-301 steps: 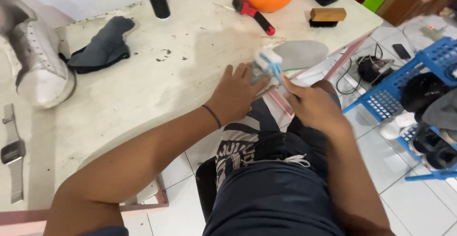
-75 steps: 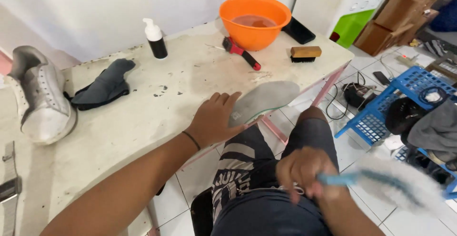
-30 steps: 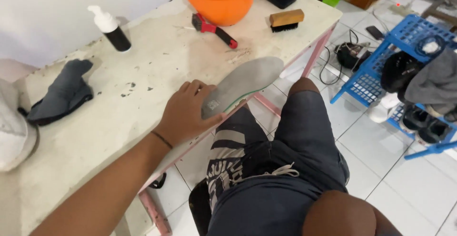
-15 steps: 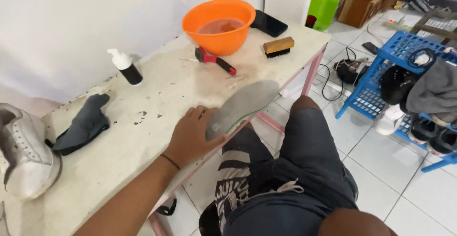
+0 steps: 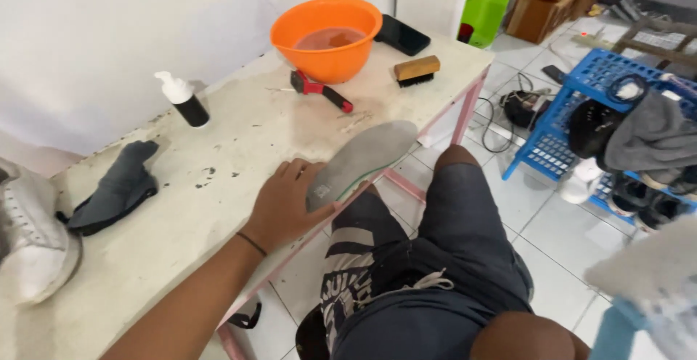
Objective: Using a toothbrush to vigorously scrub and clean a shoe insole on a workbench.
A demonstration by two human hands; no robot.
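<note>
I am pressing my left hand (image 5: 284, 204) flat, fingers spread, on the grey insole (image 5: 361, 162) overhanging the surface (image 5: 218, 149) edge, where it is risking tipping off, while my right hand's grip is lying out of view.

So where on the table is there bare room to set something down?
Bare patches: between the cloth and the left hand, and between the pump bottle and the insole. The far end is crowded: bowl, red tool, brush, dark flat case. A white shoe fills the near left end.
</note>
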